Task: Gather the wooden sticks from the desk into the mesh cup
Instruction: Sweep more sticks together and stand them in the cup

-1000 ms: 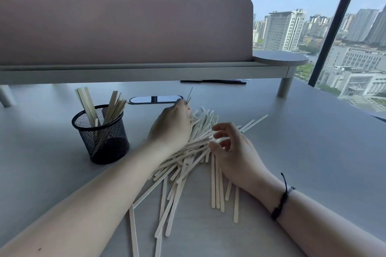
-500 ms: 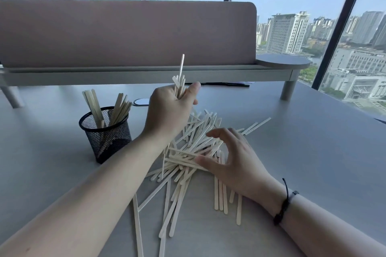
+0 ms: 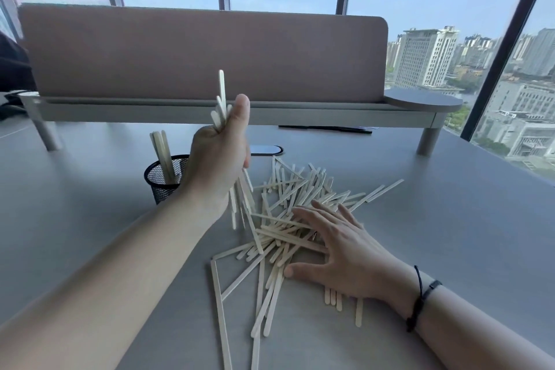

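Observation:
A loose pile of pale wooden sticks (image 3: 288, 207) lies on the grey desk (image 3: 450, 234). My left hand (image 3: 219, 159) is raised above the pile's left side, shut on a bundle of sticks (image 3: 221, 99) that pokes up past my thumb and hangs below my fist. The black mesh cup (image 3: 163, 177) stands just left of that hand, partly hidden by it, with a few sticks upright inside. My right hand (image 3: 339, 246) lies flat on the pile's near right side, fingers spread.
A raised shelf with a brown screen (image 3: 204, 54) runs across the back of the desk. A phone (image 3: 267, 149) lies behind the pile and a black pen (image 3: 324, 128) under the shelf. Windows stand beyond.
My left hand closed on a bundle of sticks and lifted it off the pile, up and toward the cup. My right hand uncurled and flattened onto the pile.

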The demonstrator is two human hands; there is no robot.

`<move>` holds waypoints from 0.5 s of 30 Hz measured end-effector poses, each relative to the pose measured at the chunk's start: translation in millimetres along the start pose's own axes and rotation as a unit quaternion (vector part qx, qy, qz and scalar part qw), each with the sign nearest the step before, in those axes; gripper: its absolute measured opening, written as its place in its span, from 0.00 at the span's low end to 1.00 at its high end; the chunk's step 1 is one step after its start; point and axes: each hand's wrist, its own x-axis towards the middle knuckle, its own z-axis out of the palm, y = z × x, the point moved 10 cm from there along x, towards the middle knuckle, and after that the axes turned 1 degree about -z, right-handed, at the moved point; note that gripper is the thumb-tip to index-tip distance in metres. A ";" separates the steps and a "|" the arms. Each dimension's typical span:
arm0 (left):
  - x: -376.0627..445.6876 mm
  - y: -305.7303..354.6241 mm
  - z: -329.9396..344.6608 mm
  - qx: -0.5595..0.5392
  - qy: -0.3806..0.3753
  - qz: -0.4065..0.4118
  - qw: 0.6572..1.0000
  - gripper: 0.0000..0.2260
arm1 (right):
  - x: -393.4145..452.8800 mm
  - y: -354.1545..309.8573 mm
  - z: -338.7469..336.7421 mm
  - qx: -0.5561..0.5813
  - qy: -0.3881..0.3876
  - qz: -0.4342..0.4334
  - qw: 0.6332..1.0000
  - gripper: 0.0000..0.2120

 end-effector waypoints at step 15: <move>-25.3 -47.5 31.6 -0.029 -0.148 0.028 0.988 0.28 | 26.0 -24.2 1.1 -0.087 -0.065 -0.054 0.993 0.49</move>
